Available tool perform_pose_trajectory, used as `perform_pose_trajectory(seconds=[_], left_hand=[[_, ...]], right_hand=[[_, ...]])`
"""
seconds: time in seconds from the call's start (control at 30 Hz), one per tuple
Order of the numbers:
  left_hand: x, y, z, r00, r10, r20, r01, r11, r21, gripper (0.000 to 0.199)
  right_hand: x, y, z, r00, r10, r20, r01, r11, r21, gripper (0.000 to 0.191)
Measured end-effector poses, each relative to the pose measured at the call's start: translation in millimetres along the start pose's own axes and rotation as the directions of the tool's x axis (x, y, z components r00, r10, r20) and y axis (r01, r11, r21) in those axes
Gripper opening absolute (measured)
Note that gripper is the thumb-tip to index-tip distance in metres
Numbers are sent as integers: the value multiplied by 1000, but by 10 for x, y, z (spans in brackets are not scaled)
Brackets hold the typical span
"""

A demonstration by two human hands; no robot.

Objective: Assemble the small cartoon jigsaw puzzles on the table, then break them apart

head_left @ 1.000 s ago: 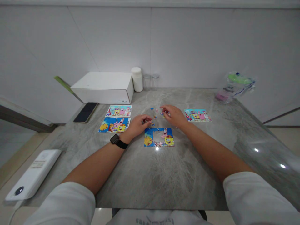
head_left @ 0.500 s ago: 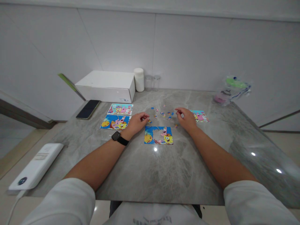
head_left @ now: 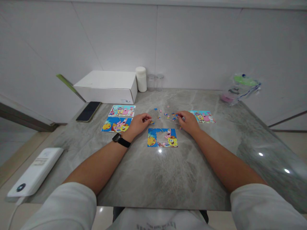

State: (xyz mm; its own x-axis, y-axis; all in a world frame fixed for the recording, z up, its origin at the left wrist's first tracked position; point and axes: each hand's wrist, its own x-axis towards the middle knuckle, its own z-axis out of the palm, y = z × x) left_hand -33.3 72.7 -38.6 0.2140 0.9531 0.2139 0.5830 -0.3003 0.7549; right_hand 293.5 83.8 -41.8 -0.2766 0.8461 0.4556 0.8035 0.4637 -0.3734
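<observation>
A partly filled jigsaw puzzle (head_left: 151, 140) with a blue cartoon picture lies flat in front of me, a gap in its middle. Beyond it, several loose pieces are scattered, one a small blue piece (head_left: 155, 109). My left hand (head_left: 140, 124), a black watch (head_left: 117, 137) on its wrist, rests left of the pieces with fingers loosely curled and thumb apart. A puzzle piece (head_left: 152, 122) lies at its fingertips, seemingly not gripped. On the right, my right hand (head_left: 188, 121) has thumb and forefinger closed at a small blue puzzle piece, mostly covered by the fingertips.
Two picture cards (head_left: 122, 111) lie at left, a third card (head_left: 204, 117) beyond my right hand. Farther left are a phone (head_left: 88, 111) and a white power bank (head_left: 35, 171). A white box (head_left: 105, 88), white bottle (head_left: 141, 80), two glasses (head_left: 159, 83) and plastic bag (head_left: 240, 89) stand behind.
My right hand has moved left and its fingertips have come down onto a blue puzzle piece. My left hand has stayed nearly in place. The view has shifted slightly.
</observation>
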Motion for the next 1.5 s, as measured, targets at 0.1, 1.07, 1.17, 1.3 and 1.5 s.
perform_pose_trajectory(seconds=[0.1, 1.07, 1.17, 1.3, 1.5], left_hand=[[-27, 82, 18, 1000, -13, -10, 12, 997, -82, 17], [-228, 466, 97, 991, 115, 66, -103, 981, -162, 26], [-220, 432, 122, 985, 164, 47, -156, 976, -154, 28], [-190, 357, 125, 984, 173, 36, -167, 979, -121, 36], [-162, 288, 84, 993, 109, -36, -111, 992, -66, 51]], right_hand=[[13, -156, -64, 999, -33, -3, 33, 999, 38, 24], [-114, -765, 75, 977, 65, 201, -151, 881, 448, 29], [-104, -745, 63, 980, 63, 189, -140, 891, 432, 28], [-79, -661, 18, 988, 71, 139, -119, 921, 372, 27], [-38, -466, -41, 989, 61, 137, -99, 953, 286, 27]])
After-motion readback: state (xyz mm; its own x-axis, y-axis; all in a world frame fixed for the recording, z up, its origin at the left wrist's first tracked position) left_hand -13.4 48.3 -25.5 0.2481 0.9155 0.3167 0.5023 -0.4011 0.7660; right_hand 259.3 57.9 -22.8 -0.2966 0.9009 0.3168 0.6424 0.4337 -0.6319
